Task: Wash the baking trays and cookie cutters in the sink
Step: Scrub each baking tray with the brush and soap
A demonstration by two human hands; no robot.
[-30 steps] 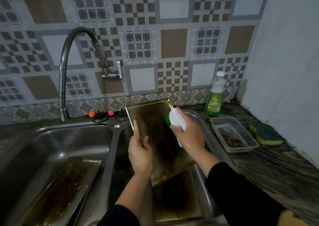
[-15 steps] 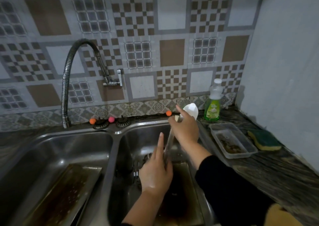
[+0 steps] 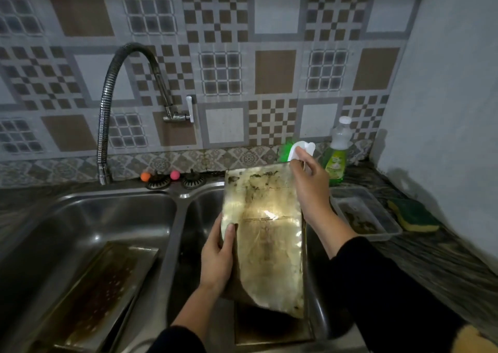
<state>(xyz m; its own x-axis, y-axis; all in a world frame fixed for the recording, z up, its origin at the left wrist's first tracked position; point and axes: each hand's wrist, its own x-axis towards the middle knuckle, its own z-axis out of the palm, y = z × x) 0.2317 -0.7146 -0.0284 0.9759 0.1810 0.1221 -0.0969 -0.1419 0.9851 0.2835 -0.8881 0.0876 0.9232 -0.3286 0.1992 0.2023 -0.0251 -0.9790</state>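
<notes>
1. While the left hand grips the stained rectangular metal baking tray by its left edge, the tray stands tilted over the right basin of the steel double sink, presenting its face for scrubbing.
2. Long axis runs near-to-far, top edge toward the wall.
3. Right hand clasps a white-handled green brush at the tray's far right corner.

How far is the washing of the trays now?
Done: nothing looks clean yet. In hand: the left hand holds a stained tray upright over the right basin; the right hand holds a scrub brush at its top edge. Left: another dirty tray in the left basin, and one under the held tray. No cookie cutters are visible.
</notes>
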